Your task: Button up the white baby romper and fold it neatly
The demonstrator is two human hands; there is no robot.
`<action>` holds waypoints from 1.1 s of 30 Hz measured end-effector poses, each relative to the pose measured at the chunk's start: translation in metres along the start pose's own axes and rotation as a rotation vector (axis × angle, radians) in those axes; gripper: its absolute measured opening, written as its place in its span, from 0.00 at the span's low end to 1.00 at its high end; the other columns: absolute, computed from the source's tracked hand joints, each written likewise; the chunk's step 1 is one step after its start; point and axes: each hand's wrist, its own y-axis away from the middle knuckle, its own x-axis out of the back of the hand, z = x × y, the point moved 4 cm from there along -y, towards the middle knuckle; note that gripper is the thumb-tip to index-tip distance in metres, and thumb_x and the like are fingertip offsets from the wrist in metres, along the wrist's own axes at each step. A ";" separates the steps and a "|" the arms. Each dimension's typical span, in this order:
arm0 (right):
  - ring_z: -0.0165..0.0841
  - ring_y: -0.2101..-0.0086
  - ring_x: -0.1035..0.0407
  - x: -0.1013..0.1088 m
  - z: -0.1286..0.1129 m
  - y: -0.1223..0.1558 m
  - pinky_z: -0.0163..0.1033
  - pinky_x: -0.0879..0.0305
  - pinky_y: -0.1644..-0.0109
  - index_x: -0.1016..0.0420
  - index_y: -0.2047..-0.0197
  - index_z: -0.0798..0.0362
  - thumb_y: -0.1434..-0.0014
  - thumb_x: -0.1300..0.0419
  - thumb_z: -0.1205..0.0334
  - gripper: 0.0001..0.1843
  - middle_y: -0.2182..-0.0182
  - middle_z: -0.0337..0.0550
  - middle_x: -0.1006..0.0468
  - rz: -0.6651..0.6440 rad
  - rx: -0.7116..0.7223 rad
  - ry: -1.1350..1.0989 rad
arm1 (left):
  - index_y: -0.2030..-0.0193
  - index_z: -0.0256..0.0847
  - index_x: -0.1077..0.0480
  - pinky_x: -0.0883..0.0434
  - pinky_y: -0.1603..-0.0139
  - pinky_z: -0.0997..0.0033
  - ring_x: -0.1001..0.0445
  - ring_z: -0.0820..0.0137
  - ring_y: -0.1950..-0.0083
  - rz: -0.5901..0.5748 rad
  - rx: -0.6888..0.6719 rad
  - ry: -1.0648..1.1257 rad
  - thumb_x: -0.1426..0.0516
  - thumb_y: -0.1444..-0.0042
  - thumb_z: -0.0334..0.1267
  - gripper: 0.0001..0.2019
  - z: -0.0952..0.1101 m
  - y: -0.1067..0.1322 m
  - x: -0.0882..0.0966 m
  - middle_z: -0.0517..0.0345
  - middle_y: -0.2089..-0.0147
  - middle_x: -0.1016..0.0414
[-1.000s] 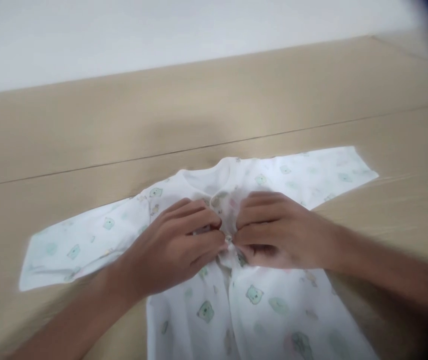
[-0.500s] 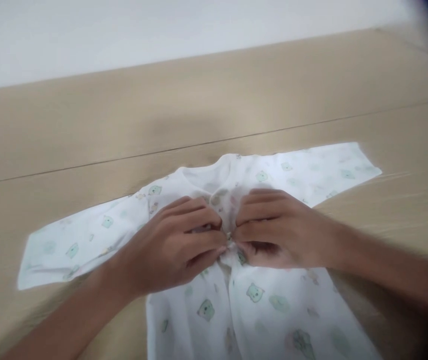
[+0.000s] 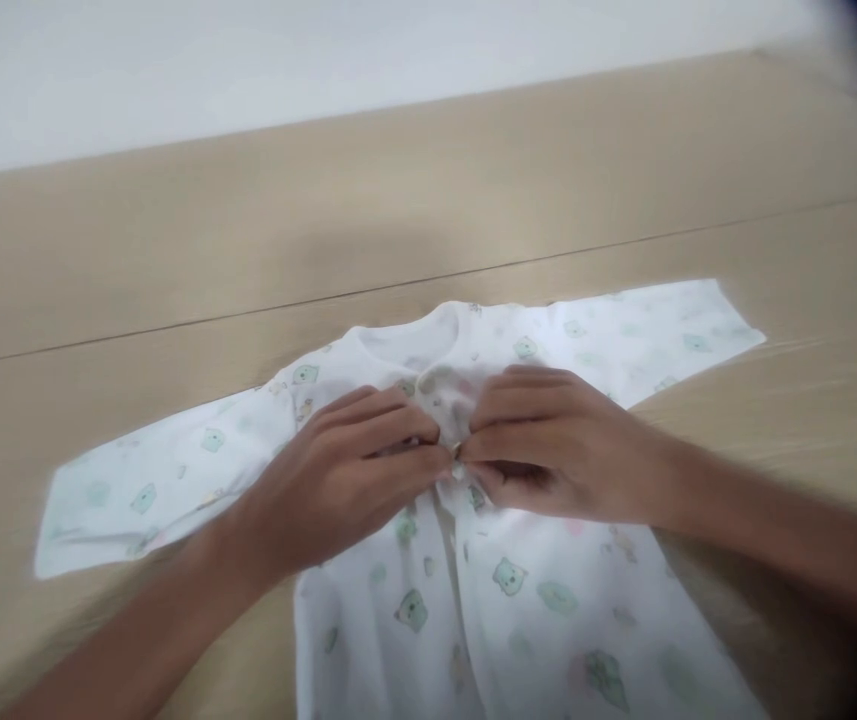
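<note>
A white baby garment (image 3: 548,610) with small green bear prints lies flat on a light wooden surface, sleeves spread to both sides and the neckline at the far end. My left hand (image 3: 345,480) and my right hand (image 3: 555,445) meet at the chest, fingertips pinching the two front edges together around a small snap (image 3: 457,450). The front opening runs down from there toward me, the two edges lying slightly apart.
The wooden surface (image 3: 173,270) has a thin seam line running across it beyond the garment. A white wall (image 3: 248,60) rises at its far edge. The left sleeve end (image 3: 60,520) and the right sleeve end (image 3: 728,320) lie flat on the wood.
Both hands have stayed pinched at the same snap. They and the garment sit slightly farther up in view.
</note>
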 end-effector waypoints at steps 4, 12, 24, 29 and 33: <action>0.31 0.69 0.38 0.000 0.003 0.001 0.41 0.43 0.61 0.29 0.66 0.58 0.37 0.40 0.69 0.05 0.70 0.38 0.33 -0.035 -0.063 0.016 | 0.59 0.34 0.29 0.35 0.60 0.62 0.34 0.67 0.60 0.006 0.007 0.007 0.44 0.34 0.24 0.04 0.000 0.001 0.001 0.54 0.59 0.32; 0.33 0.67 0.36 0.001 0.005 0.001 0.42 0.42 0.58 0.26 0.60 0.57 0.36 0.39 0.67 0.02 0.67 0.40 0.31 -0.063 -0.085 -0.006 | 0.59 0.35 0.29 0.36 0.60 0.63 0.37 0.68 0.62 -0.014 0.051 0.032 0.44 0.34 0.25 0.04 -0.001 0.001 0.002 0.53 0.59 0.33; 0.34 0.65 0.36 0.001 0.006 0.001 0.42 0.43 0.57 0.28 0.58 0.57 0.31 0.44 0.64 0.06 0.64 0.41 0.31 -0.084 -0.121 0.063 | 0.52 0.33 0.31 0.35 0.53 0.62 0.35 0.65 0.56 -0.047 0.133 0.049 0.45 0.32 0.29 0.05 -0.005 0.001 0.003 0.51 0.55 0.34; 0.36 0.66 0.36 0.003 0.006 -0.001 0.44 0.39 0.60 0.24 0.62 0.62 0.31 0.44 0.65 0.11 0.66 0.46 0.30 -0.012 -0.018 0.236 | 0.47 0.35 0.31 0.38 0.44 0.57 0.35 0.62 0.48 -0.060 0.208 -0.008 0.44 0.33 0.35 0.10 -0.002 0.004 0.008 0.52 0.49 0.34; 0.36 0.68 0.35 0.008 0.004 -0.001 0.44 0.38 0.62 0.23 0.65 0.63 0.33 0.43 0.67 0.12 0.67 0.48 0.31 0.045 0.032 0.300 | 0.37 0.35 0.37 0.47 0.34 0.51 0.47 0.58 0.34 -0.132 0.321 -0.201 0.47 0.34 0.45 0.23 0.006 0.010 0.005 0.51 0.35 0.44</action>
